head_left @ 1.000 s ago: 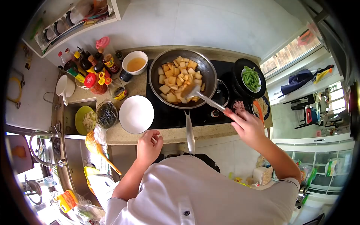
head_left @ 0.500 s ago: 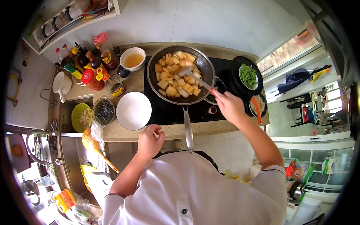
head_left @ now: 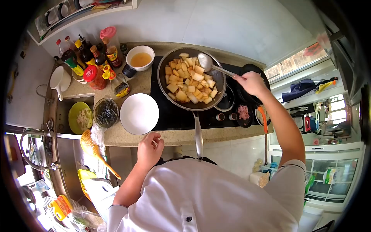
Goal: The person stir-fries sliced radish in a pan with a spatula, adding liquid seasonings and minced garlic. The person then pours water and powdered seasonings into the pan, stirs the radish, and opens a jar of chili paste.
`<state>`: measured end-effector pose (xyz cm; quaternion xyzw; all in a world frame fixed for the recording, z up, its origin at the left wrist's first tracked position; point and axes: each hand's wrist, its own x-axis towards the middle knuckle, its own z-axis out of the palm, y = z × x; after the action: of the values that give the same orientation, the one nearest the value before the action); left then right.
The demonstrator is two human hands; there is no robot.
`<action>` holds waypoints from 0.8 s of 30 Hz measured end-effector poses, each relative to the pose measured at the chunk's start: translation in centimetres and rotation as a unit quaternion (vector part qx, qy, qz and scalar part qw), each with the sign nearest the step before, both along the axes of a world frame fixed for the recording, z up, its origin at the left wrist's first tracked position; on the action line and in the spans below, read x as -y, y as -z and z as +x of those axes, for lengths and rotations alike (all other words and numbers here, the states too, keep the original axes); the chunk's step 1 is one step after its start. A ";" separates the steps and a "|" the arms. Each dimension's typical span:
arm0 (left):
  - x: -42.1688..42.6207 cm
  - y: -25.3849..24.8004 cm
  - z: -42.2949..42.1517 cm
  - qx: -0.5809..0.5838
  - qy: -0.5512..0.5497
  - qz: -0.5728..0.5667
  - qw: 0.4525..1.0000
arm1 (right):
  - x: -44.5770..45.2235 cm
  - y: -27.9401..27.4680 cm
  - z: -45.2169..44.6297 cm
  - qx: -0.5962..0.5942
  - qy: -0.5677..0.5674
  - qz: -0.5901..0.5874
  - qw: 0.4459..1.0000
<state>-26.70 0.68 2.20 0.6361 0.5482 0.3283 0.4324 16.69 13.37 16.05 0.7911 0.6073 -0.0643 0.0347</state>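
Note:
My right hand [head_left: 253,83] is closed round the handle of a metal ladle [head_left: 205,62], whose bowl is at the upper right inside the pan. Cubed, browned pieces of food [head_left: 190,79] fill much of the pan [head_left: 170,101], which sits on the black stove [head_left: 166,120] with its handle toward me. My left hand [head_left: 150,149] hangs at the counter's front edge, fingers curled, just below an empty white bowl [head_left: 139,114]; whether it holds anything is hidden.
Sauce bottles [head_left: 83,54], a bowl of amber liquid [head_left: 140,58] and a bowl of dark strips [head_left: 106,113] stand left. A green bowl [head_left: 80,118] is in the sink. Pink meat [head_left: 243,112] and an orange-handled utensil [head_left: 263,119] lie right.
My right hand has moved up and right, taking the ladle from the middle of the food to the pan's upper right. The pieces have shifted. My left hand stays near the white bowl.

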 end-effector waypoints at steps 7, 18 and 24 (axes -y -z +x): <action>-0.4 0.2 -0.7 -0.005 -0.014 -0.006 1.000 | 4.0 -1.4 -2.2 -0.018 -0.231 0.114 0.966; 0.2 0.0 -0.8 0.003 -0.021 -0.030 0.999 | -2.3 -9.2 1.1 0.089 -0.114 -0.166 0.975; 0.9 0.3 -1.8 -0.002 -0.050 -0.041 0.998 | 0.1 -3.0 3.6 -0.314 0.153 -0.223 0.910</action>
<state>-28.49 -0.27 1.88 0.5902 0.5931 0.3256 0.4403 20.31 13.30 19.06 0.7850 0.4286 -0.4473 0.0074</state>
